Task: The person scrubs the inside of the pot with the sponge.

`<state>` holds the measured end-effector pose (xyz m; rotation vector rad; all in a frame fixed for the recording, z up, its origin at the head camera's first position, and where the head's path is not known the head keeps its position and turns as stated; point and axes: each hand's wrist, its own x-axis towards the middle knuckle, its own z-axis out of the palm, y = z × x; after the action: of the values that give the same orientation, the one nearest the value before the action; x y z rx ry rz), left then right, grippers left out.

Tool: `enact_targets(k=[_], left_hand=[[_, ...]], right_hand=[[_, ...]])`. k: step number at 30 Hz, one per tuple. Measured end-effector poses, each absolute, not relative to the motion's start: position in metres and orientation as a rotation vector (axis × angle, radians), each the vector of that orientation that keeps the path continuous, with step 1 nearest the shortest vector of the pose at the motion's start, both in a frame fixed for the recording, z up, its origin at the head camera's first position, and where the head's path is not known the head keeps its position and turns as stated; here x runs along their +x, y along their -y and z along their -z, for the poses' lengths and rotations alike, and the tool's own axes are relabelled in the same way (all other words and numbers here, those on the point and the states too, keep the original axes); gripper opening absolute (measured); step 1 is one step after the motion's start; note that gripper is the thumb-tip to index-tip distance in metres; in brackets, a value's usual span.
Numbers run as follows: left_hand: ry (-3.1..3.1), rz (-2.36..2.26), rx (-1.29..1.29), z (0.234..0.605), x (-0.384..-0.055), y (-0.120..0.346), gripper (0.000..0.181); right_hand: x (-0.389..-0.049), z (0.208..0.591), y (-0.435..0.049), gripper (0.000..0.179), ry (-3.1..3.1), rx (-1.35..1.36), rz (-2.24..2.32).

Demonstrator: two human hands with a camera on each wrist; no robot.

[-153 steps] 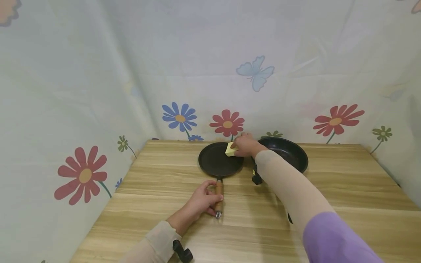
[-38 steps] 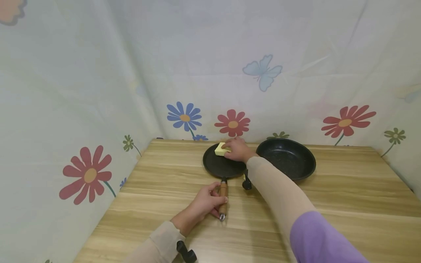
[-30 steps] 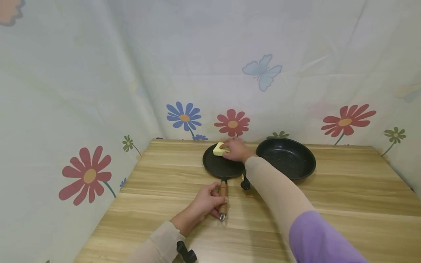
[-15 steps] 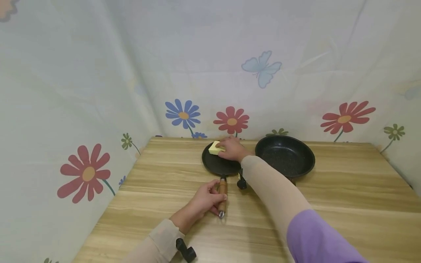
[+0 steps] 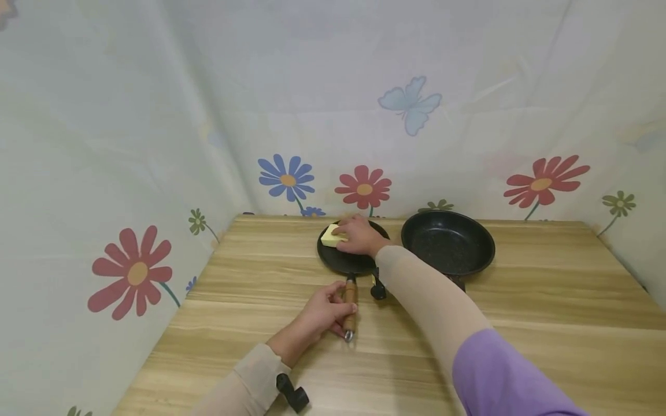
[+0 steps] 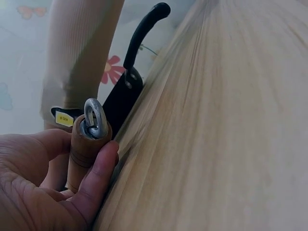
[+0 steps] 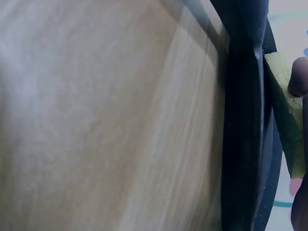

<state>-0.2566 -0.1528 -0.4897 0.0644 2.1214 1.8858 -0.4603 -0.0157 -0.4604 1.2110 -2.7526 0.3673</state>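
Near the back edge of the worktop point(image 5: 250, 271), the right hand point(image 5: 360, 235) holds a yellow sponge point(image 5: 329, 240) over a crepe pan point(image 5: 340, 263); the left hand point(image 5: 318, 316) pinches its wooden handle point(image 5: 351, 293). If that pinch slackens, sideways pressure could swing the crepe pan into the frying pan point(image 5: 447, 248).

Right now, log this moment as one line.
left hand: grips wooden handle of flat black pan | right hand: holds yellow sponge over that pan | deeper black pan: on table, to the right
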Motion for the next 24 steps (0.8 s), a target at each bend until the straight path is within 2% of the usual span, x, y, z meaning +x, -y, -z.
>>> enact_targets(k=[11, 24], left_hand=[[-2.082, -1.910, 0.051, 0.489, -0.256, 0.155, 0.061], [-2.068, -1.932, -0.006, 0.488, -0.258, 0.152, 0.065]], right_hand=[[-0.450, 0.451, 0.016, 0.045, 2.731, 1.394, -0.311], [-0.433, 0.441, -0.001, 0.045, 2.768, 1.497, -0.209]])
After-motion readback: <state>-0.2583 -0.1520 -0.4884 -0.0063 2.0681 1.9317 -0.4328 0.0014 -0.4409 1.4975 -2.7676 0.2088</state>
